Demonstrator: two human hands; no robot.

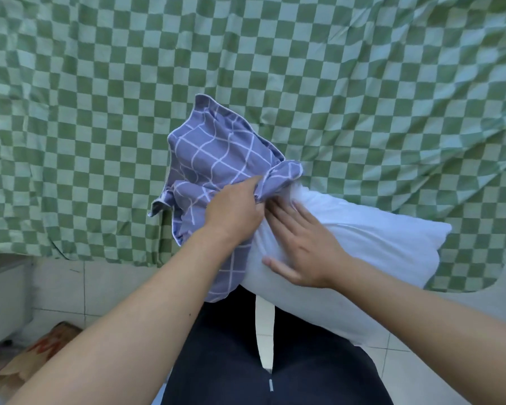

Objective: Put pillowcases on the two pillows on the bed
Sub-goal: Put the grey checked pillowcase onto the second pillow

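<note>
Left hand [234, 209] grips the bunched blue grid-patterned cotton pillowcase [216, 159]; right hand [301, 244] presses flat on the plump white pillow [362, 249]; the bunched opening may snag the pillow's corner.

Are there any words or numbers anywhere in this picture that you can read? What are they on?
No text can be read for sure.
Brown paper bag on the floor, lower left: red marks, perhaps a big letter, too blurred and cut off to read.
White strip hanging under the pillow: blank as far as it shows.
Pillowcase and checked bedsheet: only patterns, no words.
</note>
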